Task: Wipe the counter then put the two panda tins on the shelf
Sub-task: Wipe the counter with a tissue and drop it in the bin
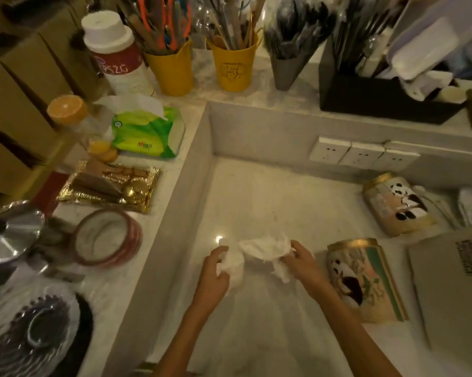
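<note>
Both hands, left hand and right hand, pinch a crumpled tissue over the counter; both upright panda tins (near tin, far tin) stand rightward, nearest the right hand.

panda tins right, tissue pack left

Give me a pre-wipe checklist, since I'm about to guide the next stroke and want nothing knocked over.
1. Crumpled white tissue gripped by left hand and right hand: ok.
2. Pale speckled stone counter ahead of the tissue bare: ok.
3. Nearer gold-rimmed panda tin out of the wiping path: not ok, beside the right wrist.
4. Farther gold-rimmed panda tin clear of the hands: ok.
5. Counter dirt or wetness: cannot tell.
</note>
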